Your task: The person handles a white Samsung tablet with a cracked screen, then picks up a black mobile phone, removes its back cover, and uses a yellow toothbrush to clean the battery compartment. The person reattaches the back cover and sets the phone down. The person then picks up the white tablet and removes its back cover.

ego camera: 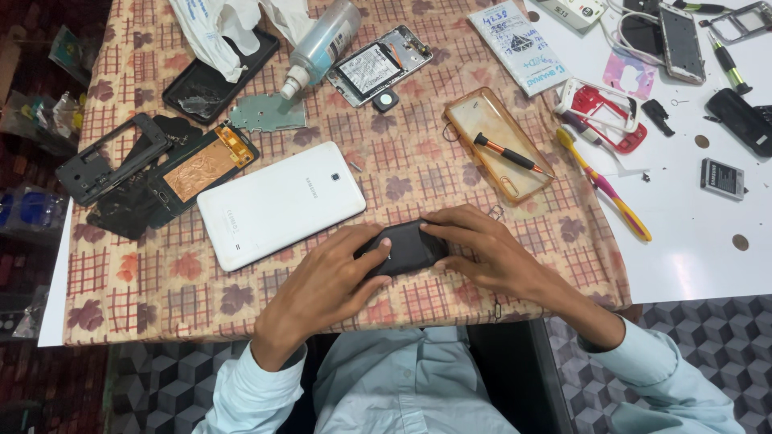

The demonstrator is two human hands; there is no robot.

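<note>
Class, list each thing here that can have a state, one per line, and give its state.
Black phone: gripped by left hand and right hand.
White tablet: back up, closed.
Opened phone: back off, battery showing.
Bottle: lying on its side.
Screwdriver: lying in the clear case.
Loose battery: out, on the white table.

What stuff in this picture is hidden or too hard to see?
Head view only:
- Small black phone: mostly covered by the left hand and right hand; its face cannot be seen.
- Black phone cover: its top is hidden under crumpled white plastic.
- Grey phone frame: cut off by the top-right edge.
- Tiny dark bits on the white table: too small to identify.
</note>
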